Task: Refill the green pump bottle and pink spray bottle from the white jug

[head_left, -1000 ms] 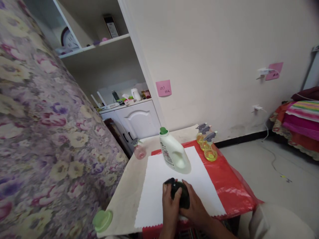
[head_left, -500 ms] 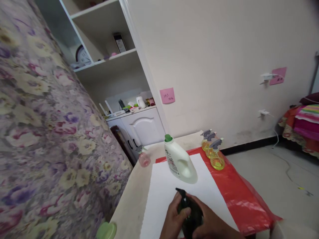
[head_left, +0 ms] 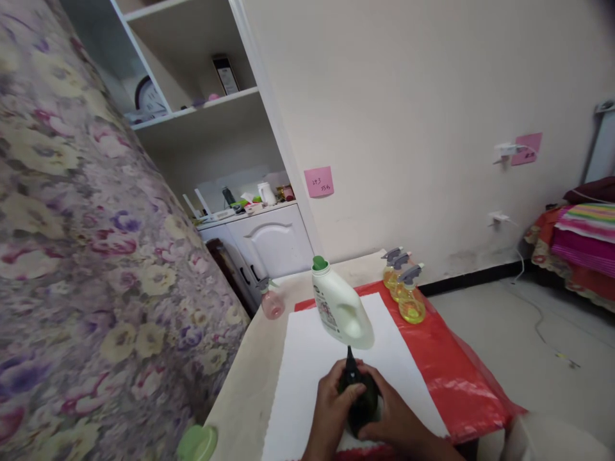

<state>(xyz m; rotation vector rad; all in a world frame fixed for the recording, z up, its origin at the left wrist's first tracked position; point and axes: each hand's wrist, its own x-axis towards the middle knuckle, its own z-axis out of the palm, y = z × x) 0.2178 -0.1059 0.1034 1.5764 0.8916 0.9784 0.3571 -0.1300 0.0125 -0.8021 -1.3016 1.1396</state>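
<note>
Gripping a dark spray bottle (head_left: 358, 397) on both sides, left hand (head_left: 331, 410) and right hand (head_left: 396, 422) hide its body; only the nozzle shows. It sits on white paper (head_left: 307, 365) near the bench (head_left: 250, 378) front edge. Wrists cut off below. Beyond: white detergent jug (head_left: 340, 307), yellow spray bottles (head_left: 408, 298) far right.

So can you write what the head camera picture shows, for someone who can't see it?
Two hands, left hand and right hand, hold a dark spray bottle over a white sheet on a table. Behind it stand a white jug with a green cap, yellow spray bottles and a pink spray bottle.
</note>
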